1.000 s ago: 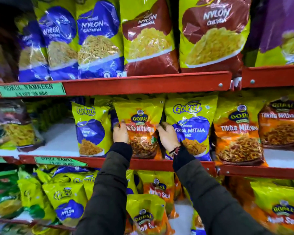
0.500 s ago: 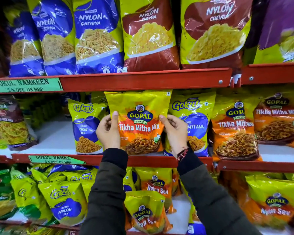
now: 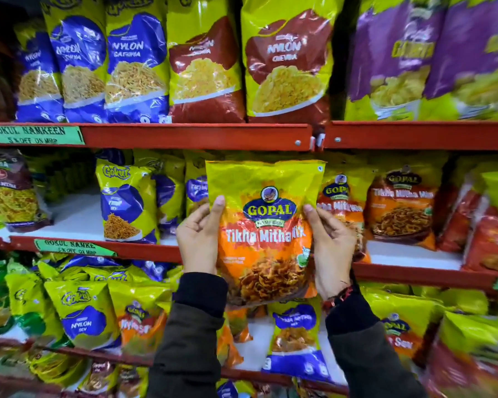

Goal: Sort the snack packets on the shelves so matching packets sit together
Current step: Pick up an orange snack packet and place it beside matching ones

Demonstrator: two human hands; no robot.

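Observation:
I hold a yellow-and-orange Gopal Tikha Mitha Mix packet [image 3: 266,222] upright in front of the middle shelf, clear of the row. My left hand [image 3: 200,238] grips its left edge and my right hand [image 3: 332,248] grips its right edge. Right of it on the middle shelf stand two matching orange Tikha Mitha Mix packets [image 3: 400,208]. Left of it stand blue-and-yellow Gokul packets [image 3: 125,202], one partly hidden behind the held packet.
Red metal shelf rails [image 3: 196,136] run across. The top shelf carries blue Nylon Gathiya packets [image 3: 133,70], maroon Nylon Chevda packets [image 3: 285,64] and purple packets [image 3: 431,58]. A maroon packet [image 3: 9,191] stands far left on the middle shelf. The lower shelf holds mixed Nylon Sev packets [image 3: 84,314].
Both hands have pulled the Tikha Mitha Mix packet out from between the blue packets and carried it forward and to the right, toward the orange packets. The view has shifted right.

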